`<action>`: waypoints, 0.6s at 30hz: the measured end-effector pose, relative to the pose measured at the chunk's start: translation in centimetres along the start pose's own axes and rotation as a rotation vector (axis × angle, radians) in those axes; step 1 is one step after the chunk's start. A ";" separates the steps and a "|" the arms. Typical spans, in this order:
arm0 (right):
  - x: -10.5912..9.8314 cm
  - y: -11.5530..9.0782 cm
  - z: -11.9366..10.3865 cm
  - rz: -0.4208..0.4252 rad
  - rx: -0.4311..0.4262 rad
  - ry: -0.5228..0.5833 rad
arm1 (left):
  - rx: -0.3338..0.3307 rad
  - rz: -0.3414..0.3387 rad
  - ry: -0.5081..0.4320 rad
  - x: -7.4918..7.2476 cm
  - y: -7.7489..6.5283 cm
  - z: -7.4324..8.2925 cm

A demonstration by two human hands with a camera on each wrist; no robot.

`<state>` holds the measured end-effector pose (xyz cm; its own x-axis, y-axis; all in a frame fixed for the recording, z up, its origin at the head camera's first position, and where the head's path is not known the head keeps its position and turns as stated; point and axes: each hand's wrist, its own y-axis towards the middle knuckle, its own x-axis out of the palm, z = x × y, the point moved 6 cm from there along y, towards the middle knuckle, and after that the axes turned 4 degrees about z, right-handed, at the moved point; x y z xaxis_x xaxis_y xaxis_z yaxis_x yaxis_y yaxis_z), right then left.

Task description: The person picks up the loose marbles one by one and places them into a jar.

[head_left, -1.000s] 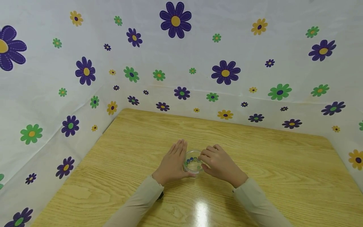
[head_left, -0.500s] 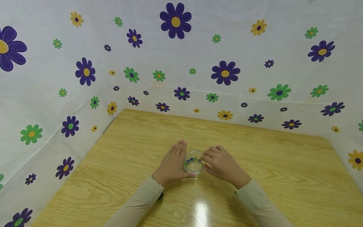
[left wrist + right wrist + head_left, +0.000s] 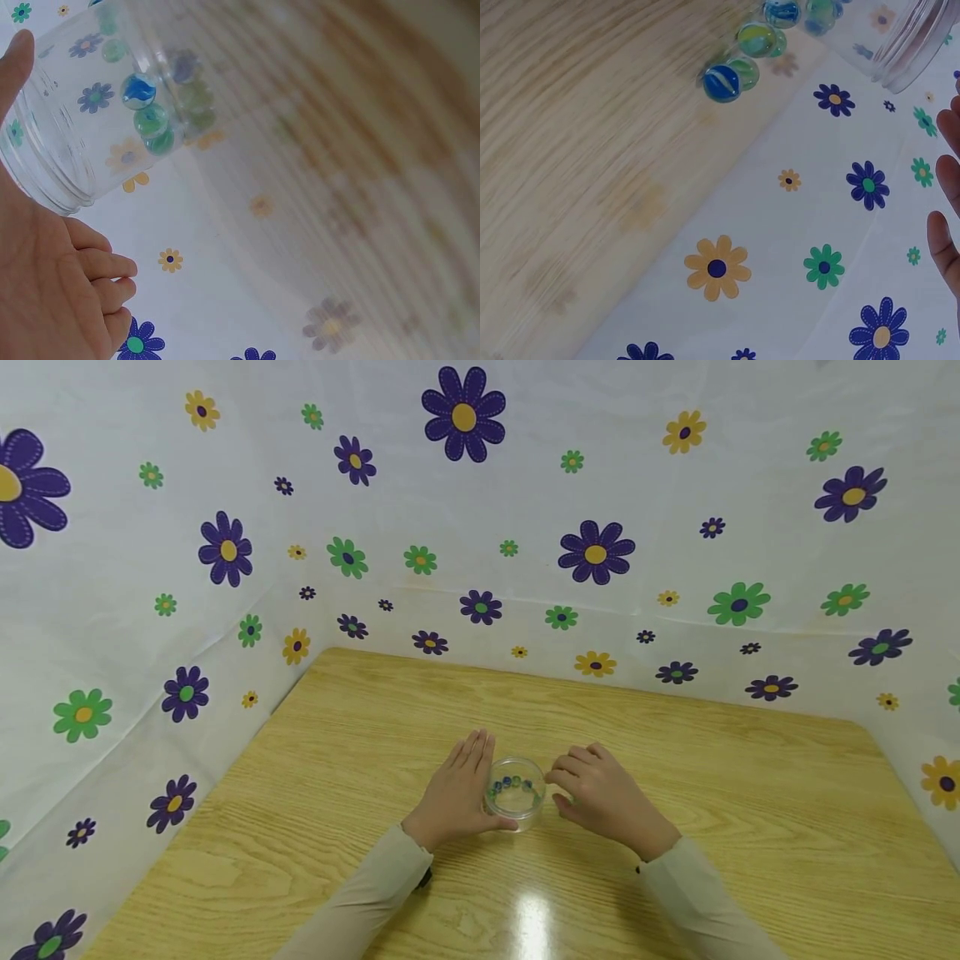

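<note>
A clear jar (image 3: 527, 817) stands upright on the table with several glass marbles (image 3: 507, 782) in its bottom. The marbles (image 3: 139, 91) look blue, green and clear with swirls in the left wrist view. My left hand (image 3: 456, 797) lies along the jar's left side, fingers straight and touching it, thumb across the front. Just right of the jar, apart from it, is my right hand (image 3: 603, 797), its fingers loosely bent and no object seen in them. In the right wrist view more marbles (image 3: 757, 39) show through the jar, with fingertips (image 3: 946, 251) at the right edge.
The wooden table (image 3: 750, 793) stretches out on both sides of the jar. A white sheet with printed flowers (image 3: 450, 510) hangs behind the table and down its left side.
My right hand has drawn back to the right from the jar's rim, uncovering the jar's right side. The left hand and the jar have stayed in place.
</note>
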<state>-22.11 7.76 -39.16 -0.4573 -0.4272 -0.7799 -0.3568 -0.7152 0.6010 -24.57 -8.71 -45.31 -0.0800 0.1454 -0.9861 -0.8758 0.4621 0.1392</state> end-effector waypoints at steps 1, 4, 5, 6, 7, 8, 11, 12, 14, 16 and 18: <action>-0.1 -0.1 0.1 0.002 0.005 0.005 | 0.001 0.005 -0.003 0.0 0.0 0.0; -0.3 -0.6 0.5 0.016 0.017 0.021 | 0.001 0.007 -0.003 -0.1 -0.1 0.0; -0.4 -0.8 0.7 0.020 0.022 0.028 | 0.000 0.005 -0.002 -0.1 -0.1 0.0; -0.4 -1.0 0.8 0.022 0.027 0.034 | -0.001 0.004 0.002 -0.1 -0.1 0.0; -0.5 -1.2 0.9 0.024 0.031 0.037 | -0.002 0.001 0.006 -0.1 -0.1 0.0; -0.5 -1.4 1.1 0.022 0.036 0.038 | -0.001 -0.001 0.011 -0.1 -0.1 0.0; -0.4 -2.0 1.5 0.011 0.048 0.044 | 0.000 0.000 0.015 0.0 -0.1 0.0; -0.4 -2.1 1.7 0.008 0.051 0.041 | 0.000 -0.001 0.020 0.1 -0.1 0.0; -0.4 -2.5 1.9 -0.001 0.056 0.042 | 0.002 -0.001 0.024 0.1 -0.1 -0.1; -0.3 -2.8 2.1 -0.011 0.058 0.042 | 0.001 0.000 0.023 0.1 -0.1 -0.1; -0.2 -3.1 2.3 -0.023 0.058 0.044 | 0.001 0.000 0.022 0.1 -0.1 -0.1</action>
<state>-22.74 11.35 -40.50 -0.4126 -0.4363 -0.7997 -0.4136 -0.6925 0.5912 -24.56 -8.79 -45.45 -0.0900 0.1262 -0.9879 -0.8752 0.4633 0.1390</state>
